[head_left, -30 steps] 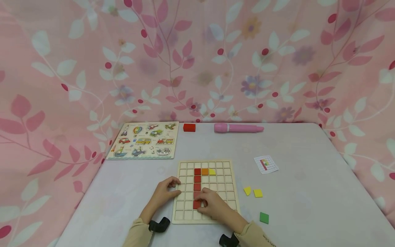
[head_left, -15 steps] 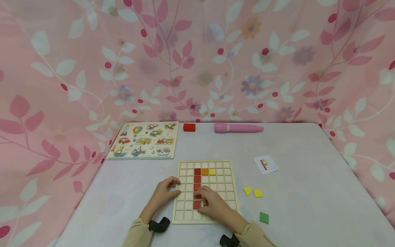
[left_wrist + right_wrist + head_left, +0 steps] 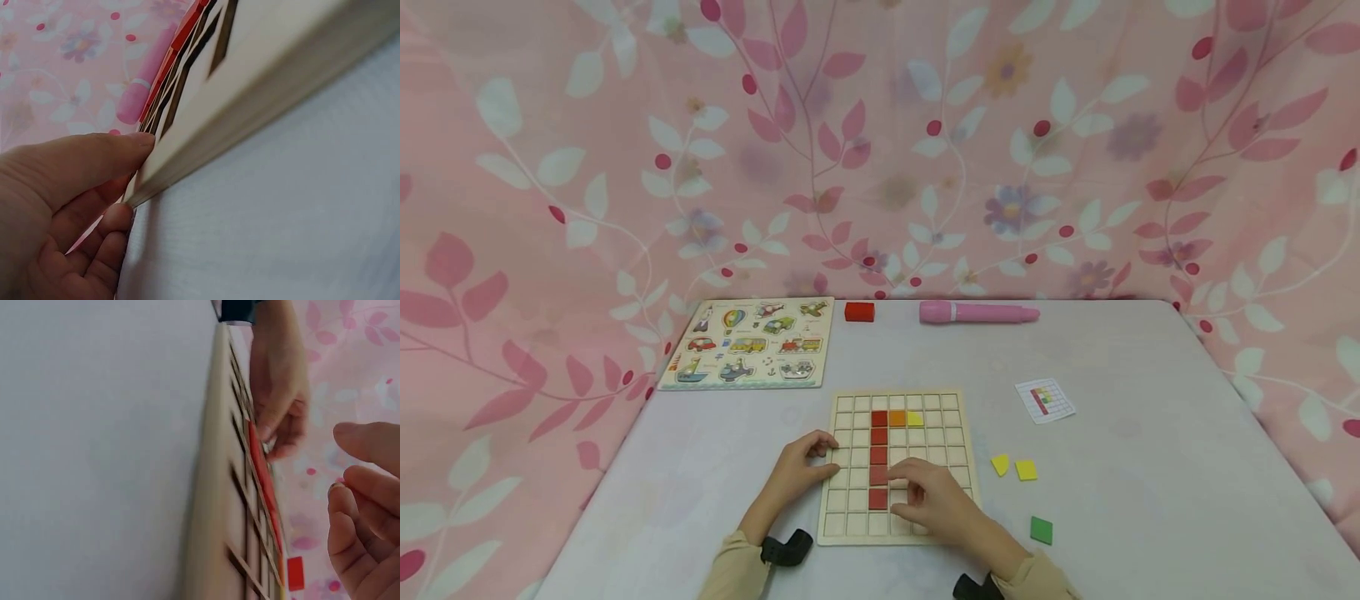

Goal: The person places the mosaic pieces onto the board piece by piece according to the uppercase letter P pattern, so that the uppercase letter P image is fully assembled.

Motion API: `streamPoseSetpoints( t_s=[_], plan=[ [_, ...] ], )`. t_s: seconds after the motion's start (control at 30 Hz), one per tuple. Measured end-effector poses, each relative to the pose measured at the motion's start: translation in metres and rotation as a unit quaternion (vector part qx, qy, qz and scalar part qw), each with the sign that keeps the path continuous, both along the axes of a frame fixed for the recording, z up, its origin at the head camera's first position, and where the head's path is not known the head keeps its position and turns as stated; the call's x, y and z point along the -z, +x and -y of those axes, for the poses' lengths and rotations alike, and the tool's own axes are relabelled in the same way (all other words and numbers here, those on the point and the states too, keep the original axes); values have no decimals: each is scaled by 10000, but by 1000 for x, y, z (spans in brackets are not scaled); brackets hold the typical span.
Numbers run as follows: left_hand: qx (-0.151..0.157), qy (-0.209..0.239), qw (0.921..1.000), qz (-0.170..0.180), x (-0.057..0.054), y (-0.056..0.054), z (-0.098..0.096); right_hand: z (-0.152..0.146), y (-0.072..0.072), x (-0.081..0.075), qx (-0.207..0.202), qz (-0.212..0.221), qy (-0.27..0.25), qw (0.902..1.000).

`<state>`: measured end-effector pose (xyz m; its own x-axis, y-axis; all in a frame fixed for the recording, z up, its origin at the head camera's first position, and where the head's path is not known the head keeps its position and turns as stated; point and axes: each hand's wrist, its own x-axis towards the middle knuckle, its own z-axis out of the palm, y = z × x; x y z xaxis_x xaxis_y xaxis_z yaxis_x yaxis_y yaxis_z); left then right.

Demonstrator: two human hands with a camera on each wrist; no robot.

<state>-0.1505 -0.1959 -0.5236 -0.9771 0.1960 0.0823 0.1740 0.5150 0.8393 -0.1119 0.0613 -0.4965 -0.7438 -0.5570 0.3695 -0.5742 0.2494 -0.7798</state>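
Note:
A wooden grid board [image 3: 925, 527] lies on the table. Red square tiles [image 3: 878, 456] fill a column in it, with an orange tile [image 3: 897, 418] and a yellow round-cornered tile [image 3: 914, 418] to the right of the top one. My left hand [image 3: 801, 471] holds the board's left edge, its thumb [image 3: 94, 162] on the rim and its fingers at the side. Over the board, just right of the lower red tiles, is my right hand [image 3: 936, 496]. Its thumb and fingers [image 3: 369, 444] are apart and bent loosely, with nothing between them.
Right of the board lie two yellow tiles [image 3: 1026, 470], a green tile [image 3: 1041, 530] and a small pattern card [image 3: 1046, 401]. A vehicle picture puzzle [image 3: 752, 342], a red block [image 3: 860, 312] and a pink pen-shaped object [image 3: 977, 312] lie along the back.
My right hand has drawn off the lower red tiles and shifted slightly right, so the lowest two now show fully. The left hand stays at the board's edge.

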Motion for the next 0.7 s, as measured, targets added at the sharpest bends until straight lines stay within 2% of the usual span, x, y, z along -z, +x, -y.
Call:
streamPoseSetpoints(
  t_s=[0.2, 0.43, 0.7],
  plan=[
    [38, 40, 10000, -3, -1, 0, 0, -28, 5, -13, 216, -241, -189, 9993],
    [69, 6, 10000, -60, -1, -1, 1, -70, 22, -17, 485, -893, -356, 9942],
    [124, 0, 9999, -93, 0, -1, 2, -112, 40, -41, 620, -1255, -505, 9889]
  ],
)
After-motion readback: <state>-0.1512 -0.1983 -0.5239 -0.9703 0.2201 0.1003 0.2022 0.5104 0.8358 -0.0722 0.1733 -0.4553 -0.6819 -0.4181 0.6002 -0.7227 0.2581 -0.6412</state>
